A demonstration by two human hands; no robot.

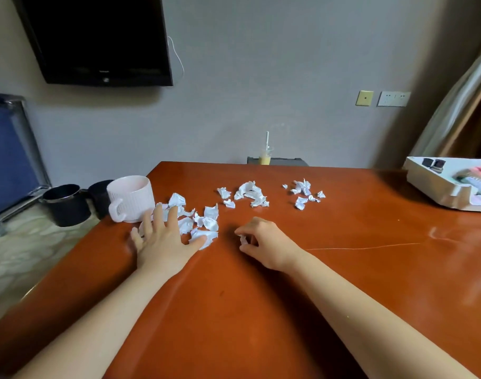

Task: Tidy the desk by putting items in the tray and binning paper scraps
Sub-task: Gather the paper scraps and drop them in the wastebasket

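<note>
The person's left hand (162, 243) lies palm down on the reddish-brown tabletop (261, 310). Its fingers (173, 217) are straight and spread wide over the nearest cluster of paper scraps (206, 221), touching several pieces without curling round any; the thumb tip rests on a scrap at the cluster's near edge. Just beside this cluster, towards the left edge of the tabletop, stands a pale ribbed mug (131, 199) with its handle facing the camera. The right hand (262, 243) sits just right of the same cluster, fingers (245, 227) curled in, and pinches a small white scrap (243, 239) between thumb and fingertips, low over the wood. Further back lie two more groups of crumpled white paper: a middle group (249, 194) and a right group (305, 194), well apart from both hands. The white tray (436, 187) rests at the far right edge of the tabletop, partly cut off by the frame, and holds two small dark items (433, 163) in its far corner and some pink and green things (480, 177) too blurred to name. Past the left edge, lower down, stand two black cups (65, 205). A dark screen (97, 39) hangs on the wall, and a drink with a straw (265, 157) stands beyond the far edge.
</note>
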